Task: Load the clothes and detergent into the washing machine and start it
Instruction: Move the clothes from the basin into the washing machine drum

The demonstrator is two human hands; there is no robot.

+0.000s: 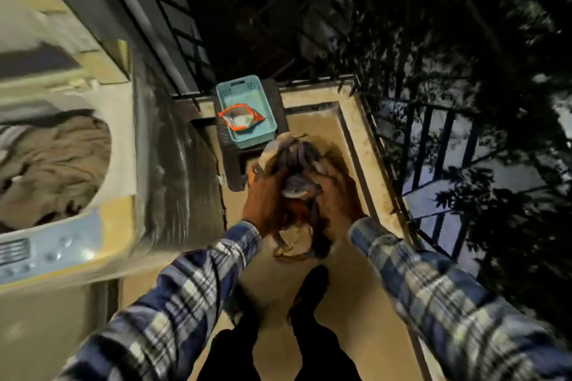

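Note:
A bundle of clothes (pixel 295 164), grey, cream and dark, is held above the balcony floor in front of me. My left hand (pixel 266 201) grips its left side and my right hand (pixel 335 195) grips its right side. On the left stands a top-loading washing machine (pixel 123 139) with its lid up; beige clothes (pixel 52 164) lie in its drum. Its control panel (pixel 46 250) faces me. A detergent pouch (pixel 241 119), clear with orange edges and white powder inside, lies in a teal plastic basket (pixel 263 105) beyond the bundle.
The teal basket sits on a dark wicker stool (pixel 235 164) next to the machine. A metal railing (pixel 433 158) bounds the narrow balcony on the right and at the far end. My legs and feet (pixel 309 294) stand on the tan floor below the bundle.

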